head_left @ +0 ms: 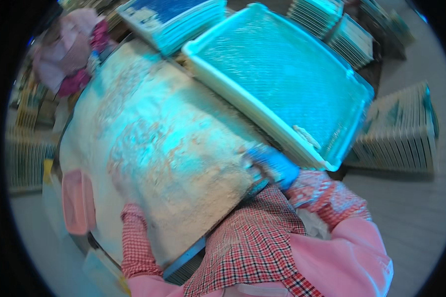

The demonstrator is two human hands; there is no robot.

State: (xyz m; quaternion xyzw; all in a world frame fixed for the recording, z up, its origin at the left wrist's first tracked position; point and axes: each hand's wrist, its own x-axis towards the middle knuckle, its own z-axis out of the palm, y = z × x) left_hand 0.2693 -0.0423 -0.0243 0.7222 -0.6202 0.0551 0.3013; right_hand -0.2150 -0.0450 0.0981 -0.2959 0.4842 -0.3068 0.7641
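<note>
A wide board (183, 218) under my arms is spread with pale, flour-like powder, with rough clumps toward its middle. My right hand (275, 166), in a blue glove, is at the board's right edge by the tray, its fingers smeared by motion. On the left side of the board my left hand (120, 180) reaches over the powder; it is blurred and blends into it, so its fingers do not show clearly. Beyond the board lies a large shallow tray (248, 106) with a ribbed bottom. A small whitish, elongated piece (307, 136) rests near its front rim.
A pink rectangular tub (78, 203) stands at the board's left edge. Stacked trays (173, 27) rise at the far side, more stacks (401, 131) at the right and slatted trays (32, 161) at the left. Another person (69, 52) in pink is at the far left.
</note>
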